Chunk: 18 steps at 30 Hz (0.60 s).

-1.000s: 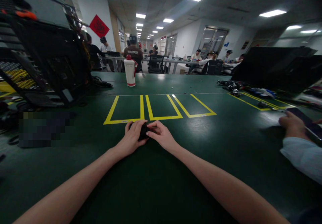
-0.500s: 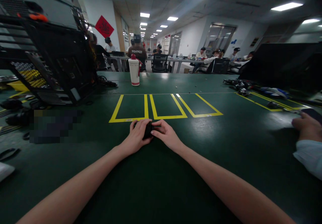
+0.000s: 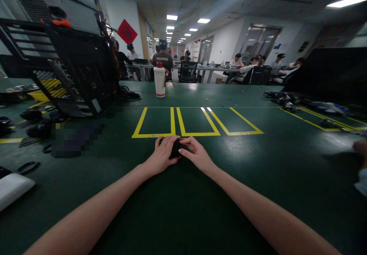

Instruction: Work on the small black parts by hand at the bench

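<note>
A small black object sits between my two hands, just in front of the yellow-taped outlines; its kind cannot be made out. My left hand is closed round its left side and top, covering much of it. From the other side my right hand pinches its right edge with the thumb and bent fingers. Both forearms reach in from the lower corners over the dark green tabletop.
Yellow tape outlines lie beyond my hands. Behind them stands a white cup with a red lid. An open black computer case is at left, a dark monitor at right. Another person's hand shows at the right edge.
The whole view has shifted, so things appear farther right. My hands keep nearly the same grip on the black object. The other person's hand is now mostly out of view.
</note>
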Tool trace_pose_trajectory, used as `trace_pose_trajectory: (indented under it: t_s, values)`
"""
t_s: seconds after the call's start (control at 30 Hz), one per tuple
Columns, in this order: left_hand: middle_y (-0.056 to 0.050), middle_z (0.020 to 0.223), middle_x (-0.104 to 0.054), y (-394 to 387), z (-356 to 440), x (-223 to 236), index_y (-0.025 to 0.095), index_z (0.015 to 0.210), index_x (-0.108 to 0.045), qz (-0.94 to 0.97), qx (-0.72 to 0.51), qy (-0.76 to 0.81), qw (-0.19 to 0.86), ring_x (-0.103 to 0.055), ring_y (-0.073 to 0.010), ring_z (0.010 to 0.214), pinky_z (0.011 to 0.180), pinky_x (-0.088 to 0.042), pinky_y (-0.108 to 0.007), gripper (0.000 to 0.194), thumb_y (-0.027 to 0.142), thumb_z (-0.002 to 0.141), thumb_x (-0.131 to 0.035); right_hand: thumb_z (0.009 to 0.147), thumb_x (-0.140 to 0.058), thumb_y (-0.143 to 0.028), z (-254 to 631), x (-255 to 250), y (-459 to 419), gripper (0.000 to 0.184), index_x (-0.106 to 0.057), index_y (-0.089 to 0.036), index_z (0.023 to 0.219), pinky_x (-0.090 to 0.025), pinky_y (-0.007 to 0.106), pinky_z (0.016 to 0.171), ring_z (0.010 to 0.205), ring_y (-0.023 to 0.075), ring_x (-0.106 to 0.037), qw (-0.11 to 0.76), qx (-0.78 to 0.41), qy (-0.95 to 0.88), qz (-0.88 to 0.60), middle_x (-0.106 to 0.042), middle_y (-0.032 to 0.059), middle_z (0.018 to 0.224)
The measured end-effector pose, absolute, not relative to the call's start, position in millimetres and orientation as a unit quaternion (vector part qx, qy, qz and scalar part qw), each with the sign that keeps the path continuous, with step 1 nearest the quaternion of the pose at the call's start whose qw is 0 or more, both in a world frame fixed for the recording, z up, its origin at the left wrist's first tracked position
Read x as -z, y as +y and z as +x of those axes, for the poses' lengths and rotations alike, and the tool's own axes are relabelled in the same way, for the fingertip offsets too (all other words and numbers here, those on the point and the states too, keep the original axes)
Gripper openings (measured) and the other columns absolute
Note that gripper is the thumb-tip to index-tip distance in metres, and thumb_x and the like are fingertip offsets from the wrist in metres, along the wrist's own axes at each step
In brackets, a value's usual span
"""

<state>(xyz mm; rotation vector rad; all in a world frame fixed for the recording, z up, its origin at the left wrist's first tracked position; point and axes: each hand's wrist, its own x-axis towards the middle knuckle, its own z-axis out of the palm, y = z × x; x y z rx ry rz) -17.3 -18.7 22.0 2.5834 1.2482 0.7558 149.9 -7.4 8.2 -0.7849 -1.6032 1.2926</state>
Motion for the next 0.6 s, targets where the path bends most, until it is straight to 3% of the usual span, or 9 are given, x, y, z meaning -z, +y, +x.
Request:
trace_pose_trajectory:
  t_s: [0.23, 0.6]
  values:
    - [-0.008, 0.122, -0.039, -21, -17, -26, 0.022, 0.121, -0.022, 0.865, -0.244, 0.426, 0.105, -0.034, -0.0217, 0.116, 0.100, -0.015, -0.046, 0.054, 0.022, 0.075, -0.052, 0.071, -0.057, -0.025, 150, -7, -6, 0.035, -0.047, -0.021, 0.105, -0.039, 0.038, 0.092, 0.105, 0.0180, -0.049, 0.436, -0.503, -0.662, -0.346, -0.051, 0.0052, 0.109]
    - [-0.008, 0.120, -0.039, -12, -18, -12, 0.022, 0.120, -0.023, 0.861, -0.265, 0.425, 0.088, -0.034, -0.0224, 0.115, 0.099, -0.015, -0.046, 0.057, 0.022, 0.072, -0.054, 0.071, -0.056, -0.020, 150, -10, -12, 0.021, -0.049, -0.022, 0.091, -0.044, 0.034, 0.086, 0.102, 0.0168, -0.051, 0.443, -0.513, -0.662, -0.321, -0.050, 0.0011, 0.101]
